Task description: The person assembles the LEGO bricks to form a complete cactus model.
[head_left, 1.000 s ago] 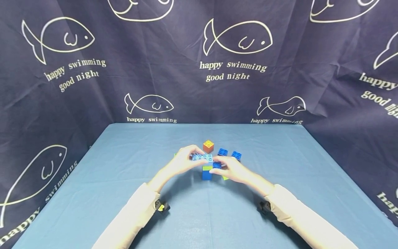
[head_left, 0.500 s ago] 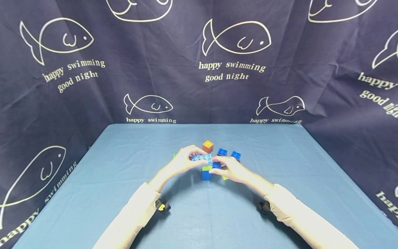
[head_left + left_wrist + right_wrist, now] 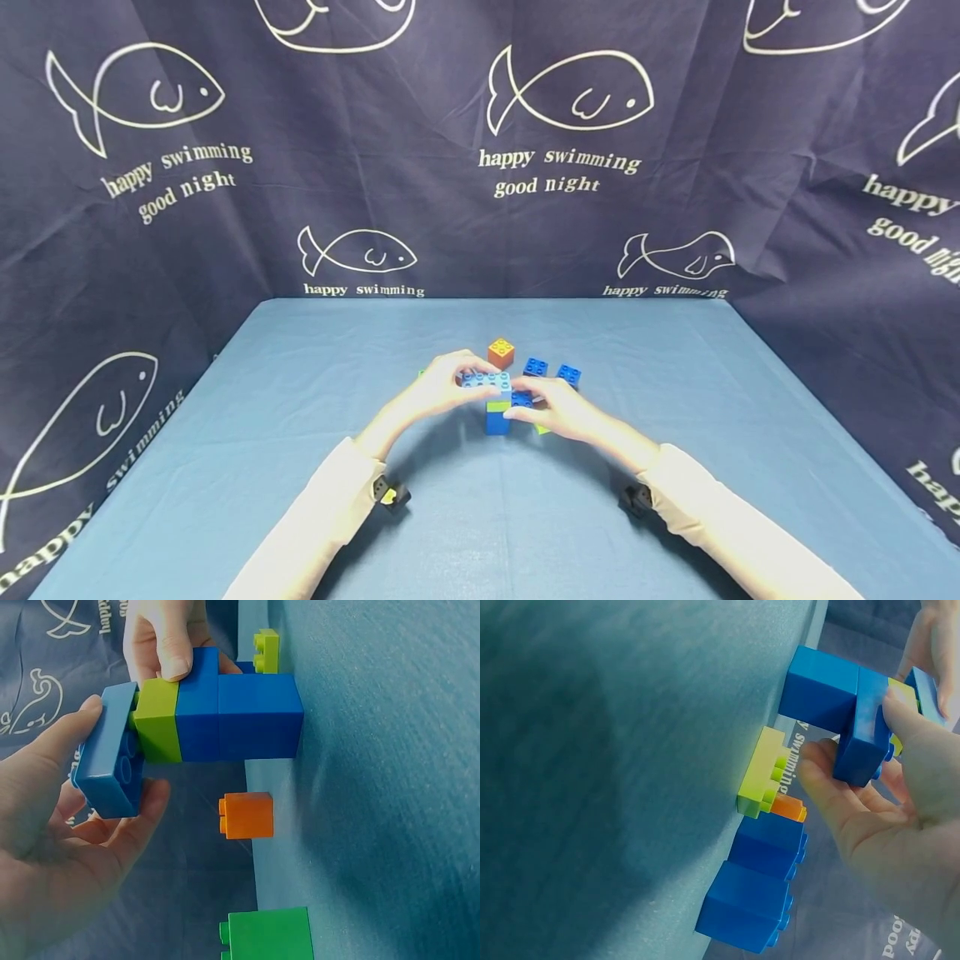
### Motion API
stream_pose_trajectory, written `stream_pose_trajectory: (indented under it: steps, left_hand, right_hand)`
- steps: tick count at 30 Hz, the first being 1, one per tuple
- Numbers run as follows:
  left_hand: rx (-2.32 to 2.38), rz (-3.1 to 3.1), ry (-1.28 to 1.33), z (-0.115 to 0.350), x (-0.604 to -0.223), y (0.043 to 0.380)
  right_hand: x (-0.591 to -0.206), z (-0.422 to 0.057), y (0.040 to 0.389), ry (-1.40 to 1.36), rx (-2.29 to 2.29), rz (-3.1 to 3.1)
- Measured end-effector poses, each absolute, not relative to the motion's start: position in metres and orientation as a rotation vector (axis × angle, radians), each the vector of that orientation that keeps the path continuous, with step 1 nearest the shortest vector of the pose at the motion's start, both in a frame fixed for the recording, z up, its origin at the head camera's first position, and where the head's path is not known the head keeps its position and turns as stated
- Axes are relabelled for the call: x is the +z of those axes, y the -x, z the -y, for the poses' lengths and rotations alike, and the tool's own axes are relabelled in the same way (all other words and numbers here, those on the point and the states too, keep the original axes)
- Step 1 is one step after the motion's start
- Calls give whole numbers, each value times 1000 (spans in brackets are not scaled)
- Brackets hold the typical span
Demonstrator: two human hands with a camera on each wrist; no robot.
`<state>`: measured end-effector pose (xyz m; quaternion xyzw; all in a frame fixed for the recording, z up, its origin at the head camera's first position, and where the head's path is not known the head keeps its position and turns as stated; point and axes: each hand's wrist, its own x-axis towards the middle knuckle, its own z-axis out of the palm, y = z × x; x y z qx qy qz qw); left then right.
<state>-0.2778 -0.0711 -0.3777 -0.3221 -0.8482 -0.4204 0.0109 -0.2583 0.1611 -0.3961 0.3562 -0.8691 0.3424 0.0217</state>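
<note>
A small tower of toy building bricks stands on the table, its base a blue brick (image 3: 262, 716). Across the base lies a longer blue brick (image 3: 862, 727) that overhangs to the right, topped by a lime green brick (image 3: 157, 724). My left hand (image 3: 442, 385) holds a light blue brick (image 3: 109, 754) over the lime one, fingers and thumb on opposite sides. Lime studs show in the narrow gap between those two, and the light blue brick juts out to the left. My right hand (image 3: 566, 410) grips the overhanging blue brick between thumb and fingers.
Behind the tower sits an orange brick (image 3: 501, 353). Two blue bricks (image 3: 759, 847) (image 3: 744, 907) and a flat lime brick (image 3: 760, 774) lie to the right. A green brick (image 3: 270, 934) is on the left, mostly hidden by the left hand in the head view. Dark fabric surrounds the table (image 3: 480, 517).
</note>
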Motion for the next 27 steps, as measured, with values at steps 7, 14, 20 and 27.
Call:
stream_pose_trajectory:
  steps: [7, 14, 20, 27]
  left_hand:
    - [-1310, 2637, 1022, 71, -380, 279]
    - [-1319, 2652, 1030, 71, -379, 279]
    - [-1317, 2673, 1026, 71, -380, 280]
    - [-1254, 2667, 1056, 70, -377, 280]
  right_hand:
    - [-397, -161, 259, -1088, 1082, 2692]
    - [-399, -161, 259, -1078, 1111, 2700]
    - [-399, -160, 258, -1079, 1114, 2709]
    - [-400, -159, 260, -1101, 1097, 2679]
